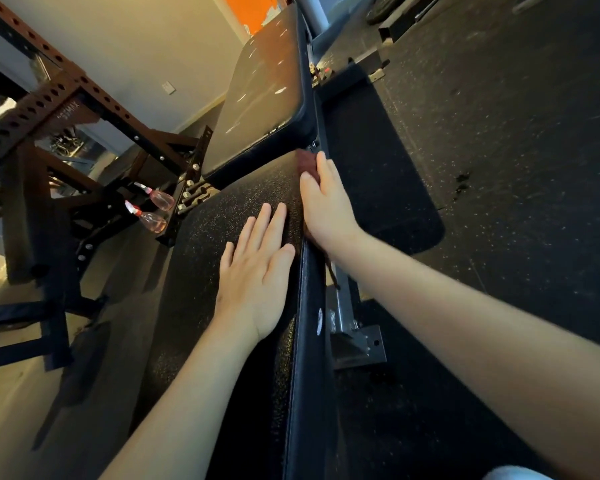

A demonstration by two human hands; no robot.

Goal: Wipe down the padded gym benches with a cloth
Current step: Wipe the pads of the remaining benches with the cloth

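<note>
The person's two bare forearms reach forward over a long black padded bench with a pebbled vinyl top (201,271), which runs away from the camera. The left hand (257,282) lies flat on that top near its right edge, palm down, fingers straight and slightly spread, grasping nothing. Just beyond it, the right hand (326,202) is draped over the right edge of the pad, its thumb along the top and its fingers extended down the smooth side face. It presses a dark red cloth (305,159) against that side. The cloth shows past the fingertips at the far corner of the pad, and a thin strand seems to hang below the wrist, though most of it is hidden under the palm. The fingers look straight rather than curled around it.

Below the side face, a grey metal bench frame with a bolted foot plate (357,344) stands on the dark speckled rubber floor (516,168). Farther on, a second black pad with a smooth, scuffed surface (260,98) tilts upward. To the left, two clear spray bottles of pinkish liquid (153,220) lie beside a brown perforated steel rack (49,98). On the right lies a black floor mat with rounded corners (378,174).
</note>
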